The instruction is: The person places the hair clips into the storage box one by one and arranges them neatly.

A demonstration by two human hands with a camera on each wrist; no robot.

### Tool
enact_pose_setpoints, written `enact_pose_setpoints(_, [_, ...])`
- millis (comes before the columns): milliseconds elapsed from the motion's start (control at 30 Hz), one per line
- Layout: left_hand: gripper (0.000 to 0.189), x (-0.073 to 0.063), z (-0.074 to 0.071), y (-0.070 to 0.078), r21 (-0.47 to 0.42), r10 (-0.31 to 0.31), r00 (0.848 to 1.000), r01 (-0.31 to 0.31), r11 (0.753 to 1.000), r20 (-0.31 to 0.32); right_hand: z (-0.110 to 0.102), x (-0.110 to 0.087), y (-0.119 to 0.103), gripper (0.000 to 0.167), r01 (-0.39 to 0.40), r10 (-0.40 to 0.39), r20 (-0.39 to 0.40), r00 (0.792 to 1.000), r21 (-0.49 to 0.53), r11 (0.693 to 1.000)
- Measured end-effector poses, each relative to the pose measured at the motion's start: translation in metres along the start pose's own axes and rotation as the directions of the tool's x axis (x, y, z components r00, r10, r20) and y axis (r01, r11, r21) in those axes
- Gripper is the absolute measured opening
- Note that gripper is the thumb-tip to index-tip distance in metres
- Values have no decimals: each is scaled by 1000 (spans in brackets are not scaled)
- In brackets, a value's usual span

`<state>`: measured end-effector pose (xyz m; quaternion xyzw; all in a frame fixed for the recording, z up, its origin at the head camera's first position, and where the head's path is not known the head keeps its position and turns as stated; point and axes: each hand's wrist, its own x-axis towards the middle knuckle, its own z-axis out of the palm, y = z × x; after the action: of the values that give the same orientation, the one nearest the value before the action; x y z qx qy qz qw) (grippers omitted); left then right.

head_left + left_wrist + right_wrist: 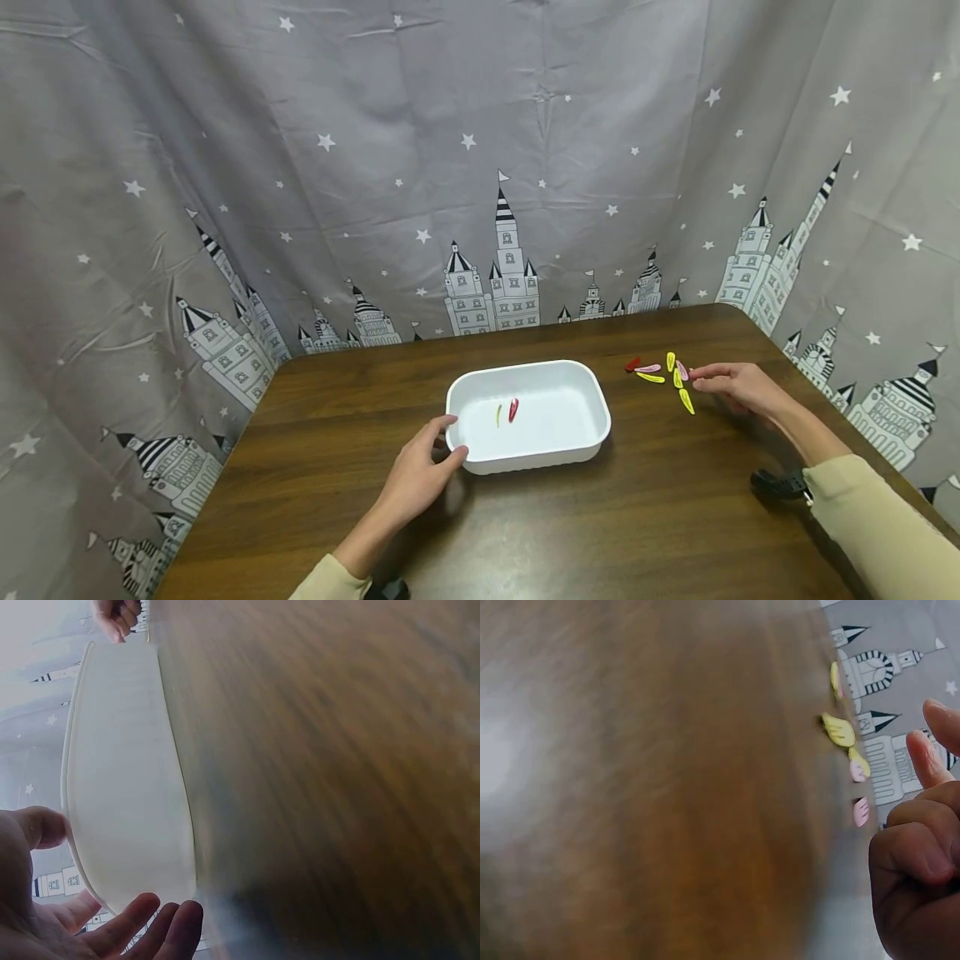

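My left hand [420, 475] holds the near left corner of a white plastic tray [525, 463], thumb on its near edge and fingers at its left end. In the left wrist view the thumb [51, 827] meets the rim. A red hair clip [513, 410] and a narrow yellowish hair clip [498, 416] lie inside the tray. On the right, my right hand [738, 387] reaches over the table with thumb and index finger extended and the others curled. Its fingertips are right by a pink hair clip [682, 371], with a small red spot at them.
Several yellow snap clips [687, 402] lie scattered near my right hand. Left of them are another pink clip [648, 368] and a red clip [632, 365]. A grey curtain [600, 125] with printed castles hangs behind the brown wooden table [337, 417].
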<state>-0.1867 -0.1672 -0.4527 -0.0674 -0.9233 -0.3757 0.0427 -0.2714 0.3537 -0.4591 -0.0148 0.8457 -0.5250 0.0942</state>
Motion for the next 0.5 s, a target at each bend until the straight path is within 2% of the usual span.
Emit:
enact_pose_setpoints(200, [48,0,-1,0,2,-2,1000,2,1000,-5,3,-1,7,54,-30,30,3,1000,32,999])
enact_pose_setpoints(500, [47,-2,-2,0,0,13,1000,-13,1000,7,5,1,8,59,-53,53,12,999,-2,999])
